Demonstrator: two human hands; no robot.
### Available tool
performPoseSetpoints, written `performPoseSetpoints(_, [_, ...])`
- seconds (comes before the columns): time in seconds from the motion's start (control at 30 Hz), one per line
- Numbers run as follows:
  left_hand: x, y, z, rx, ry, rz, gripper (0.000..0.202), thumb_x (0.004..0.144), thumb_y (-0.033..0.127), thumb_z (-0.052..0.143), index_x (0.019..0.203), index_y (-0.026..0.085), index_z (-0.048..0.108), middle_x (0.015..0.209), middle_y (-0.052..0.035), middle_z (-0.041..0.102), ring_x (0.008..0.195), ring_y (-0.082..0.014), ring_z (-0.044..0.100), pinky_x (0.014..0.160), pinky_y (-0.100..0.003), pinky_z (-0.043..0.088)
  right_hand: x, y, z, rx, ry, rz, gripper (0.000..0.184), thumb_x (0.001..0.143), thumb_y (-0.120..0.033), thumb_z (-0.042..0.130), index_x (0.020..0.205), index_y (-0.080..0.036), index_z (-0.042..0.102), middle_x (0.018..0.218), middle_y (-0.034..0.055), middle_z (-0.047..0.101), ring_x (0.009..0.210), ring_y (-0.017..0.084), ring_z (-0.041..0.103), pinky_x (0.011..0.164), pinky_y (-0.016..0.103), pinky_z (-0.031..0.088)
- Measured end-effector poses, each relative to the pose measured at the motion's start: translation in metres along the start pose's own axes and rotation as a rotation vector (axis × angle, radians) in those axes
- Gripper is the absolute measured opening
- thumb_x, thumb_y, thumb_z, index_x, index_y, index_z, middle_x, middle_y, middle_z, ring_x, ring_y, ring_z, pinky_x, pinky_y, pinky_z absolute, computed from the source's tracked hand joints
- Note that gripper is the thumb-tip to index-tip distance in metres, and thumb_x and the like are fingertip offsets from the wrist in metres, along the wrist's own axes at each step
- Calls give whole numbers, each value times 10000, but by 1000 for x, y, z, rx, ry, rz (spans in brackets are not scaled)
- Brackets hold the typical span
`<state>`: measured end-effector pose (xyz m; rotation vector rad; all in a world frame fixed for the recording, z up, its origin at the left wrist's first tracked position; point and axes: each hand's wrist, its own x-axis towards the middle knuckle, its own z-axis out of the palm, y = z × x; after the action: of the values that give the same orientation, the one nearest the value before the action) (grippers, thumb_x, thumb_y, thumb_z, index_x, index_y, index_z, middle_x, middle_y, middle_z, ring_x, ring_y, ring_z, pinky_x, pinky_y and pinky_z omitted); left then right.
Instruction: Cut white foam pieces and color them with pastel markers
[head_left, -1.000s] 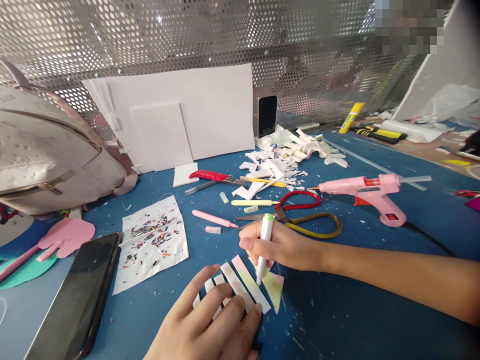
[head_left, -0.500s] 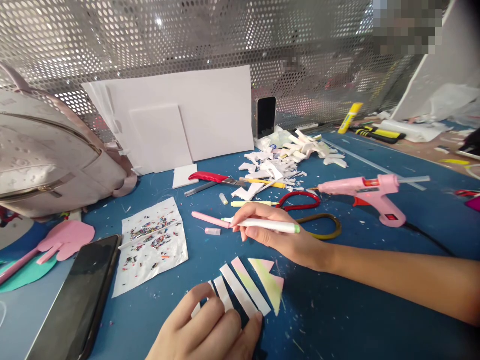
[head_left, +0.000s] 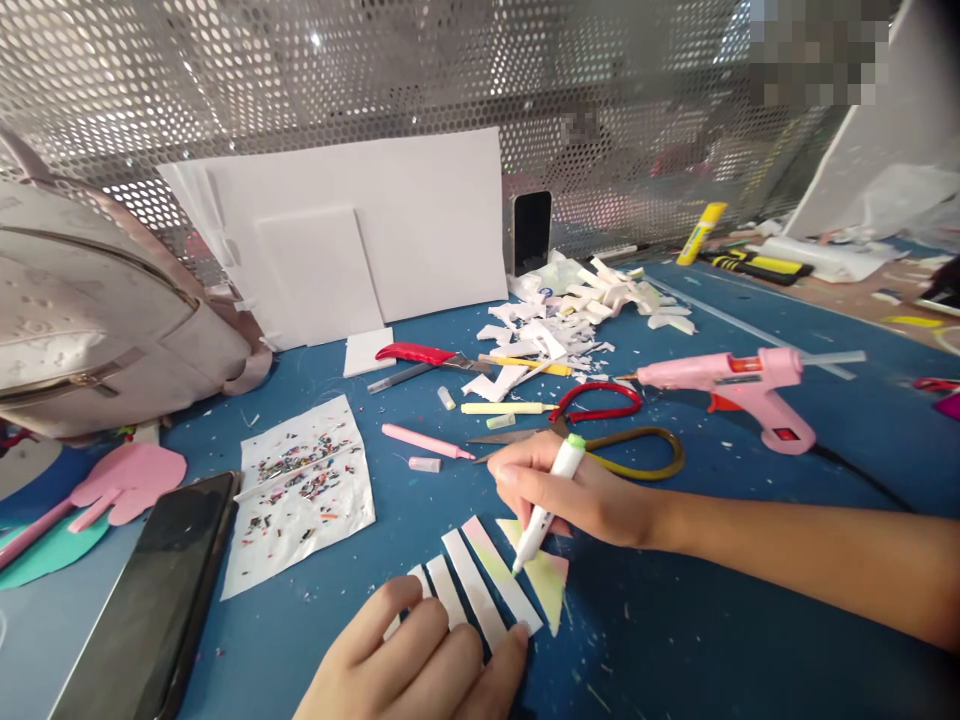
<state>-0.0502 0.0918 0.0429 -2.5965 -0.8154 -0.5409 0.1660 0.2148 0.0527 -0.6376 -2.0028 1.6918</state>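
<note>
My right hand (head_left: 577,495) grips a white marker with a green end (head_left: 547,505), its tip down on a pale yellow and pink triangular piece (head_left: 551,580). Beside that piece lie several white foam strips (head_left: 472,585) fanned out on the blue table (head_left: 712,620). My left hand (head_left: 420,665) rests at the bottom edge, fingers curled and pressing on the near ends of the strips.
Scissors (head_left: 600,440), a pink glue gun (head_left: 731,385), a red utility knife (head_left: 420,357), pink and yellow markers, a heap of white scraps (head_left: 570,315), a confetti sheet (head_left: 304,490), a black phone (head_left: 154,600), white boards (head_left: 345,235) and a grey bag (head_left: 97,310) surround the work.
My right hand swung the marker from lying flat above the strips to tip-down on the triangular piece. My left hand stayed on the strips.
</note>
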Motion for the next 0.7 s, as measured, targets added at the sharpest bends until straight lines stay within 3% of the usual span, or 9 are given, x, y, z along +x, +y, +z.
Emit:
performPoseSetpoints(0.17, [-2,-1,7,-34,-9,-20,347,1061,346,395,1197,221,689,736,26,588,660,-135,539,791,-354,411,1,-5,1,-56,-38,85,393,957,-370,514,632,-151,541,518,-30,488,429,81,432,421,191,321])
performPoseSetpoints(0.27, [-2,-2,8,-48,-9,-21,346,1059,347,399,1197,221,691,748,20,583,676,-137,543,791,-361,409,1,-6,2,-5,-21,72,473,960,-383,505,547,-155,491,471,-37,435,413,71,388,411,193,291])
performPoseSetpoints(0.53, [-4,-1,9,-55,-12,-26,350,1058,346,402,1210,211,687,767,19,577,692,-142,527,819,-371,392,2,3,1,38,-5,53,509,981,-439,497,577,-132,546,512,-19,486,395,64,422,402,189,305])
performPoseSetpoints(0.6, [-4,0,9,-64,-13,-24,357,1058,350,398,1218,202,681,781,12,583,702,-148,529,822,-376,389,2,4,0,105,28,-7,457,989,-451,496,668,-134,566,560,-20,516,435,73,466,433,190,344])
performPoseSetpoints(0.7, [-2,0,8,-71,13,-22,367,1059,343,382,1198,186,683,767,6,574,675,-153,518,791,-369,395,5,1,-2,132,97,-142,229,981,-384,560,924,-162,577,695,-7,615,622,112,587,601,218,458])
